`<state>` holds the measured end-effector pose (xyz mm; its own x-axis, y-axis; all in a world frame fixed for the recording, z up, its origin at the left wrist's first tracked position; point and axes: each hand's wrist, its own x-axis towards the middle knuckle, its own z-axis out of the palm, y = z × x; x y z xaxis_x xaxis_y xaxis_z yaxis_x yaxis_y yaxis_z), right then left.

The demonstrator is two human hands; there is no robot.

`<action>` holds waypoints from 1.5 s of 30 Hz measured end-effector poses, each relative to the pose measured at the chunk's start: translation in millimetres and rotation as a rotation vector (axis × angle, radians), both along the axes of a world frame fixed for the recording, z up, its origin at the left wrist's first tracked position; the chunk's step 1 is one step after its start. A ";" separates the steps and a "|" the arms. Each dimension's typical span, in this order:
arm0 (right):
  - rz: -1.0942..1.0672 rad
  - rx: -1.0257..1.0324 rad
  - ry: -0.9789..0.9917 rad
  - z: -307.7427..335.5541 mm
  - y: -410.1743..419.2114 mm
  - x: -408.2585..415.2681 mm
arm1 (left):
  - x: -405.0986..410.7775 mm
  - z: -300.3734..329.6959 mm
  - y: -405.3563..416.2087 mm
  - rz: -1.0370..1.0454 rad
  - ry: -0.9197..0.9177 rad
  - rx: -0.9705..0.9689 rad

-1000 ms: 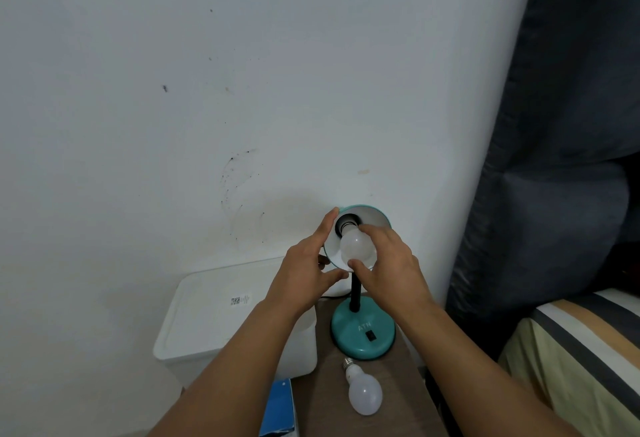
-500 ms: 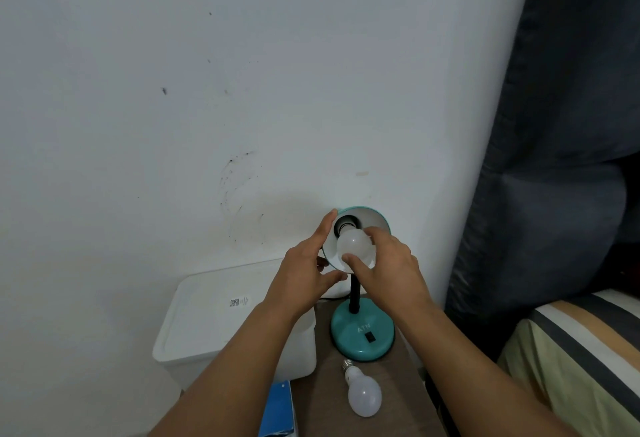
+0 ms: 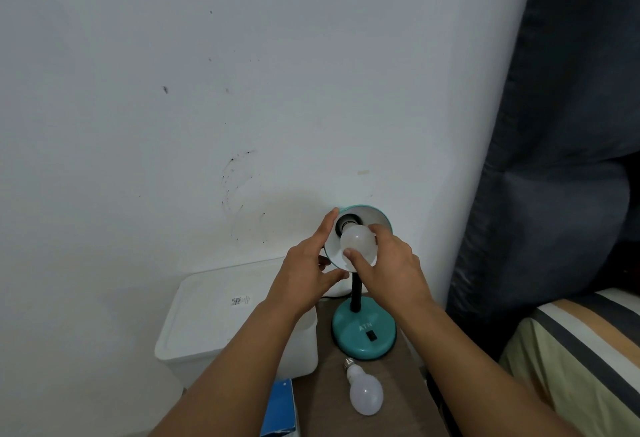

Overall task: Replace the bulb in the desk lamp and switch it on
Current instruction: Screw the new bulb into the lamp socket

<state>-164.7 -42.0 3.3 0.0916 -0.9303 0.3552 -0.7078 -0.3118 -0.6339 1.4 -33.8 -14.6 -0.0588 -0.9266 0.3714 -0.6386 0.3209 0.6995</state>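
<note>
A teal desk lamp stands on a small brown table, its round base [image 3: 363, 332] carrying a black switch [image 3: 371, 335]. Its shade [image 3: 379, 216] faces me, with a white bulb [image 3: 358, 240] sitting in the black socket. My right hand [image 3: 388, 270] grips that bulb with thumb and fingers. My left hand [image 3: 308, 266] holds the left rim of the shade, fingers spread along it. A second white bulb [image 3: 365, 393] lies loose on the table in front of the base.
A white lidded plastic box [image 3: 221, 312] sits left of the table. A blue box corner [image 3: 280, 409] shows at the bottom. A dark curtain [image 3: 561, 124] hangs on the right above a striped bed cover [image 3: 581, 350]. The wall is close behind the lamp.
My right hand's fingers have shifted around the bulb in the socket. The left hand stays on the shade rim. The loose bulb has not moved.
</note>
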 end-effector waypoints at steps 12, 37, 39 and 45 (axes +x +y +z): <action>0.033 -0.012 0.011 -1.9 -3.0 1.9 | -0.1 -0.1 0.1 0.014 0.003 0.013; 0.292 -0.011 -0.139 -50.7 88.6 13.0 | 49.5 -6.4 89.2 0.238 -0.155 0.149; 0.320 0.027 -0.107 -53.4 89.5 22.4 | 69.5 -14.6 105.9 0.309 -0.152 0.167; 0.345 0.157 -0.055 -63.3 71.5 50.5 | 133.3 -37.9 138.6 0.528 -0.188 0.239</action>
